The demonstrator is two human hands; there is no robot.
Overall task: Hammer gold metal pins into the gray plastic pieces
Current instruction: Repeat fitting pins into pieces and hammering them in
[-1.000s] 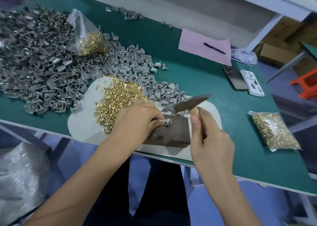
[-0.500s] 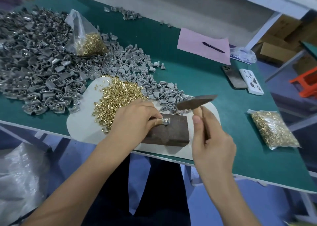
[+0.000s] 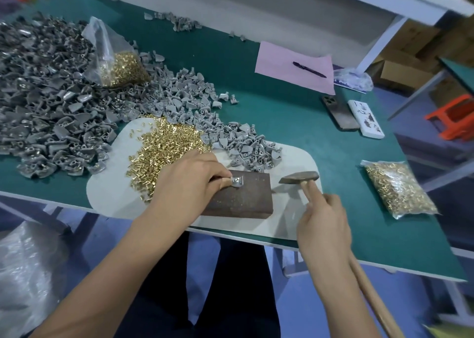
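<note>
My left hand (image 3: 189,181) pinches a small gray plastic piece (image 3: 238,181) against the top of a dark brown block (image 3: 241,199). My right hand (image 3: 323,222) grips the wooden handle of a hammer (image 3: 298,177), whose dark head hovers low just right of the block. A heap of loose gold pins (image 3: 164,147) lies on a white mat (image 3: 107,191) left of the block. Gray plastic pieces (image 3: 51,112) are piled across the left of the green table, with a smaller group (image 3: 246,145) just behind the block.
An open bag of gold pins (image 3: 120,68) sits on the gray pile. A sealed bag of pins (image 3: 397,189) lies at the right. Pink paper (image 3: 282,63) with a pen (image 3: 309,69), a phone (image 3: 339,114) and a white remote-like box (image 3: 365,119) lie further back. The table's front edge (image 3: 333,255) is close to me.
The hammer head has come down and moved right, from above the block to beside its right edge. My left hand still holds the gray piece on the block.
</note>
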